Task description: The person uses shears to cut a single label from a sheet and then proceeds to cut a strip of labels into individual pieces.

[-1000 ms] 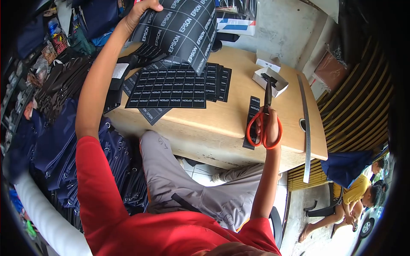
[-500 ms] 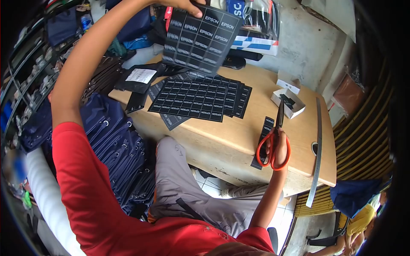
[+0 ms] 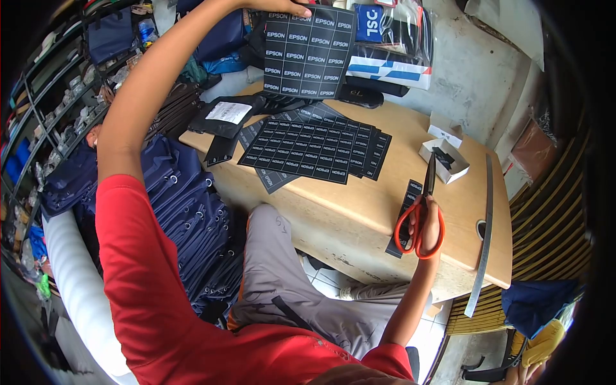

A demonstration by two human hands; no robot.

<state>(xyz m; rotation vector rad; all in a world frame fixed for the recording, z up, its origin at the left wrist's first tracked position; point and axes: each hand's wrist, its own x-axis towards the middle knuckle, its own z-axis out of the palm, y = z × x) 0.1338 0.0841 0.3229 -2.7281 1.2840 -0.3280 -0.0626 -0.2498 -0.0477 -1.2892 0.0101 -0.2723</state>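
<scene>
My left hand grips the top edge of a black sheet of EPSON labels, which hangs above the far side of the table. In my right hand is a pair of scissors with red handles, its blades pointing away from me and looking closed. Beneath the scissors a narrow strip of EPSON labels lies at the table's front edge. More EPSON sheets lie overlapping in the middle of the table. A small white box with black pieces inside stands just beyond the scissor tips.
A metal ruler lies along the right side of the wooden table. A black package with a white label is at the back left. Navy bags are piled left of my legs, beside a white roll.
The sheet in my left hand has swung from a tilt to nearly upright, facing me. My right hand still holds the scissors at the same spot by the strip. The view has shifted slightly.
</scene>
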